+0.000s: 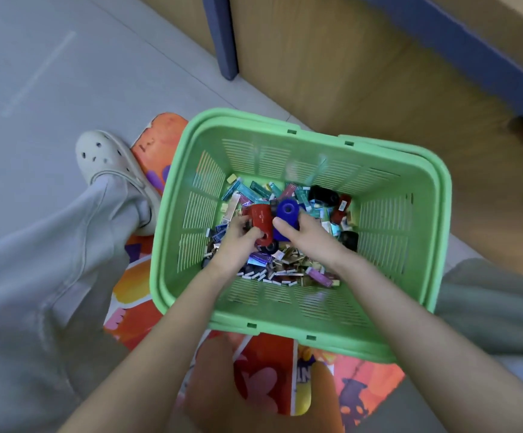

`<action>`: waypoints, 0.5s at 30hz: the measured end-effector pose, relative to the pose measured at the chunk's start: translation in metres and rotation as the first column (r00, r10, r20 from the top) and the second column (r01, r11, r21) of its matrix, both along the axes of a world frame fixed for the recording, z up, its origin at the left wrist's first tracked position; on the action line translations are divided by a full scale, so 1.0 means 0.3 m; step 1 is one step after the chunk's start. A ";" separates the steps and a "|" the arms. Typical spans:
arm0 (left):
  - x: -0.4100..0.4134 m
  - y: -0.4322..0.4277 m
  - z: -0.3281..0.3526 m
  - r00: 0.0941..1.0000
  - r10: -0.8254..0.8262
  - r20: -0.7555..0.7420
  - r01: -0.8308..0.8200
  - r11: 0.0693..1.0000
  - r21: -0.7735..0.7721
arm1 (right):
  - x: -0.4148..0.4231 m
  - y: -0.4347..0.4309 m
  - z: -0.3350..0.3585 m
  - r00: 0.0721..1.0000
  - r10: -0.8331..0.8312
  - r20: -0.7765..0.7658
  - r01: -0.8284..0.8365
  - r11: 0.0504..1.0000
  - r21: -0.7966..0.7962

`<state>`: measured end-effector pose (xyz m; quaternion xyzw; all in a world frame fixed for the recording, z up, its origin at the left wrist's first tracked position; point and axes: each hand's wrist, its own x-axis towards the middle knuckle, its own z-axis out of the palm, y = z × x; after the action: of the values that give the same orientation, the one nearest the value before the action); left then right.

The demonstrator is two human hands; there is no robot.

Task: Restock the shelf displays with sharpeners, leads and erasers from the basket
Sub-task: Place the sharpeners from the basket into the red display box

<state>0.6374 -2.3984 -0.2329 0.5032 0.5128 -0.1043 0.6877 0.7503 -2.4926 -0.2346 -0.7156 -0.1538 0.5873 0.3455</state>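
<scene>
Both my hands are down inside the one green basket (379, 220), close together near the middle of its floor. My left hand (238, 235) is curled round one red sharpener (261, 221), thumb and fingers pinching its lower end. My right hand (307, 237) holds one blue sharpener (286, 214), with the thumb along its near side and the fingers hidden behind it. The two sharpeners touch side by side.

Loose in the basket I count two black sharpeners for certain: one (322, 195) near the far wall and one (349, 240) by the right wall. One dark red sharpener (343, 207) lies between them. A further dark shape sits under the red one, but I cannot tell what it is. Around and under my hands lies a heap of small lead cases and erasers (285, 267), teal, purple, gold and white, too many and too blurred to count.

The basket stands on one orange patterned mat (254, 370) on the grey floor (35, 73), its far right corner near the wooden shelf base (316, 57). One pale clog (107, 157) shows left of the basket.
</scene>
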 end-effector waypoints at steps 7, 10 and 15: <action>-0.040 -0.022 0.085 0.983 0.092 0.158 -0.073 0.990 -0.117 | -0.071 0.006 0.066 0.989 0.034 -0.143 -0.033 0.999 0.008; -0.057 -0.006 0.089 0.986 0.015 0.164 -0.004 0.998 -0.066 | -0.081 -0.012 0.080 0.985 -0.011 -0.172 0.018 0.999 0.038; -0.074 0.038 0.091 0.980 0.069 0.185 -0.075 0.997 0.027 | -0.106 -0.041 0.116 0.991 -0.031 -0.133 0.049 0.989 0.139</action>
<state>0.6153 -2.3870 -0.2056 0.5032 0.4665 -0.0235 0.7270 0.7185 -2.5049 -0.1999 -0.6524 -0.1579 0.6131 0.4166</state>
